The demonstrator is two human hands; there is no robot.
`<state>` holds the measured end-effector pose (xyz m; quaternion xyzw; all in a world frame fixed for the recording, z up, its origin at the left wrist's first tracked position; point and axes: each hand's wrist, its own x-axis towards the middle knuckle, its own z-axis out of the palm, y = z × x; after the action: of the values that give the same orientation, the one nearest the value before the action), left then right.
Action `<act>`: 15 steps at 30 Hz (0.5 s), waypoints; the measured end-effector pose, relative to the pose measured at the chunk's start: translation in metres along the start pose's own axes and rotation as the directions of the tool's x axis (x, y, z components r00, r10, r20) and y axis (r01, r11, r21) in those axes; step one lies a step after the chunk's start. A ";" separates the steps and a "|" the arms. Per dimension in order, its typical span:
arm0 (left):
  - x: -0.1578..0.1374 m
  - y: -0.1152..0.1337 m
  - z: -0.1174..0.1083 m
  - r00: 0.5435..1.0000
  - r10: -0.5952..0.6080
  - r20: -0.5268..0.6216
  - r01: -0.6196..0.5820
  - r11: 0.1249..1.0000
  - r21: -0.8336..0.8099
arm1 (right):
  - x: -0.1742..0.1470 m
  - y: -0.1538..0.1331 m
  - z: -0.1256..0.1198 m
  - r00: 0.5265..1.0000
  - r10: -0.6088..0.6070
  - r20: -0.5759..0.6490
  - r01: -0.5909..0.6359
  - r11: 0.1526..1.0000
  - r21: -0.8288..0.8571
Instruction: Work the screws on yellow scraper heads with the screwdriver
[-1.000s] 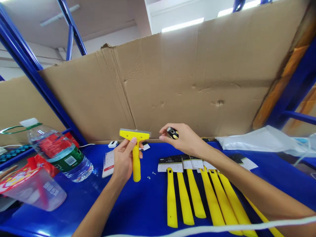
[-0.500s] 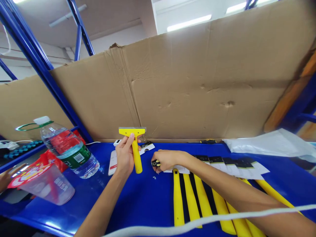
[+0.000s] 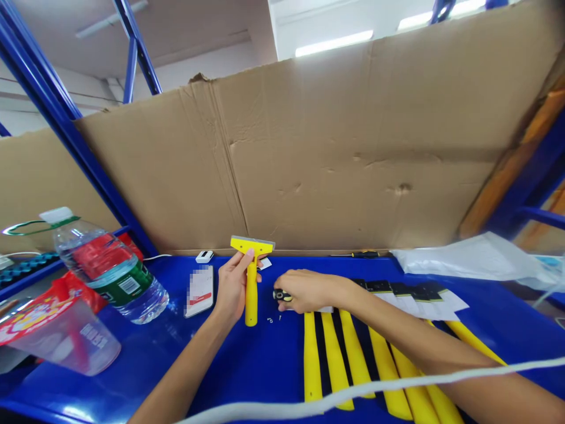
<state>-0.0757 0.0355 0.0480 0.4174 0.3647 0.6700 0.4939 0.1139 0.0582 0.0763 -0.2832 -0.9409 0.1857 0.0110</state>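
My left hand [image 3: 233, 281] is closed around the handle of a yellow scraper [image 3: 251, 294], held upright with its wide head and clear blade edge at the top. To the right of it, my right hand [image 3: 301, 290] is closed on a black-and-yellow screwdriver [image 3: 281, 295]; only the handle end shows, its shaft hidden by the hand. Small screws [image 3: 270, 320] lie on the blue table [image 3: 260, 365] just below that hand. Under my right forearm several yellow-handled scrapers [image 3: 312, 359] lie in a row, their heads partly covered by black-and-white cards [image 3: 408, 303].
Another screwdriver [image 3: 364, 254] lies along the cardboard wall [image 3: 335, 147]. A plastic bag [image 3: 459, 256] is at back right. On the left stand a water bottle [image 3: 128, 282], a plastic cup [image 3: 83, 338] and a phone [image 3: 200, 291]. A white cable [image 3: 353, 394] crosses the foreground.
The scraper in my left hand has moved right and slightly down, and its head has turned a little. My right hand keeps its grip on the screwdriver. The camera view has shifted slightly.
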 end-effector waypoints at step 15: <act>-0.023 -0.007 0.021 0.975 -0.216 0.058 0.206 0.968 0.143 | -0.028 0.018 -0.013 0.763 0.069 -0.642 0.114 0.965 0.238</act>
<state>-0.0506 0.0167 0.0454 0.4331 0.4335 0.5714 0.5458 0.1485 0.0615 0.0846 -0.3142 -0.8496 0.1999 0.3735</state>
